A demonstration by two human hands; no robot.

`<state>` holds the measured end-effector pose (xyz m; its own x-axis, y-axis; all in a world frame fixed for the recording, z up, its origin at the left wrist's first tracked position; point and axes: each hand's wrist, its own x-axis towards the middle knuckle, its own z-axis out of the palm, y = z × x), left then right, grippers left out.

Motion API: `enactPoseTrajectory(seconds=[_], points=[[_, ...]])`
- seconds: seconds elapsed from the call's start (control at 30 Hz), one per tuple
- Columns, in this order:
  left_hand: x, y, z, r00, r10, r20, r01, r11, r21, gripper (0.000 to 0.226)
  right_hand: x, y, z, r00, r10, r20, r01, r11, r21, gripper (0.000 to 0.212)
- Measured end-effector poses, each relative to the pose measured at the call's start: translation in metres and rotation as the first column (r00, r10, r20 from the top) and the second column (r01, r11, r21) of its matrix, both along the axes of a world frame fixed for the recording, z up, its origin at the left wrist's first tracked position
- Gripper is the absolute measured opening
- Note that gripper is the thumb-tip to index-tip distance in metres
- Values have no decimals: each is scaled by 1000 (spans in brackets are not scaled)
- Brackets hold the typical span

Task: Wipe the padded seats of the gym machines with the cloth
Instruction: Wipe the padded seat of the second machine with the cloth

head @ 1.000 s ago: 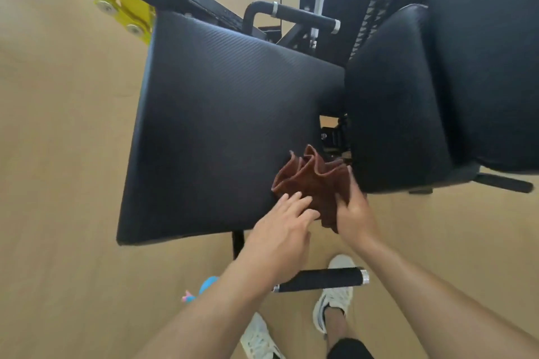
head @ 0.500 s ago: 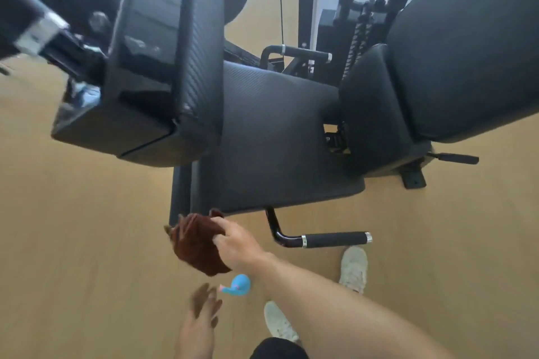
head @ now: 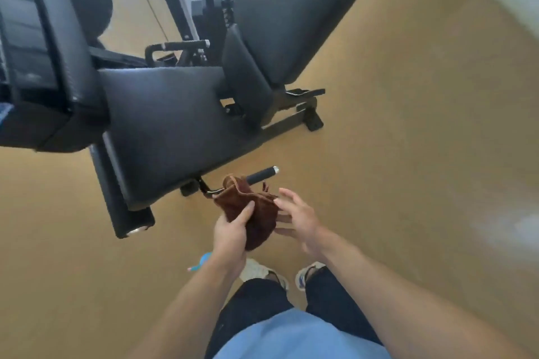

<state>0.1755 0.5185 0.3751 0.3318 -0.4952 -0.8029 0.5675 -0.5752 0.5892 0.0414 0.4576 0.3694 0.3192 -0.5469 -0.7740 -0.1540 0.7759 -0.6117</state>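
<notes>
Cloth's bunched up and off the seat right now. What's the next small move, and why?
Probably close the right hand on the cloth and spread it flat. The left hand grips it as a crumpled wad in the air, clear of the seat, and the right fingers are open beside it.

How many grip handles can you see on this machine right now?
2. One handle sticks out below the seat, just above the cloth; another handle sits behind it. Others may be hidden.
</notes>
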Motion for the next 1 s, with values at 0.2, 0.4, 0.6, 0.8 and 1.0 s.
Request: enactPoseTrajectory(seconds=[0.2, 0.4, 0.6, 0.8, 1.0], points=[[-132, -43, 38, 841, -509, 181, 535, 834, -138, 48, -157, 14, 25, 962, -96, -254, 49, 981, -186, 68], [-312, -31, 53, 596, -793, 126, 802, 580, -140, 37, -318, 70, 39, 902, -384, -200, 319, 902, -292, 43], [-472, 4, 65, 266, -953, 146, 955, 241, -172, 38, -484, 153, 50, 750, -661, -37, 637, 736, -231, 34], [-603, 31, 71, -51, -979, 195, 978, -88, -188, 39, -582, 238, 53, 364, -931, -1, 894, 350, -279, 35], [-731, 53, 54, -266, -912, -313, 962, -228, -153, 67, -658, 296, 45, 49, -997, -67, 913, 72, -401, 13]])
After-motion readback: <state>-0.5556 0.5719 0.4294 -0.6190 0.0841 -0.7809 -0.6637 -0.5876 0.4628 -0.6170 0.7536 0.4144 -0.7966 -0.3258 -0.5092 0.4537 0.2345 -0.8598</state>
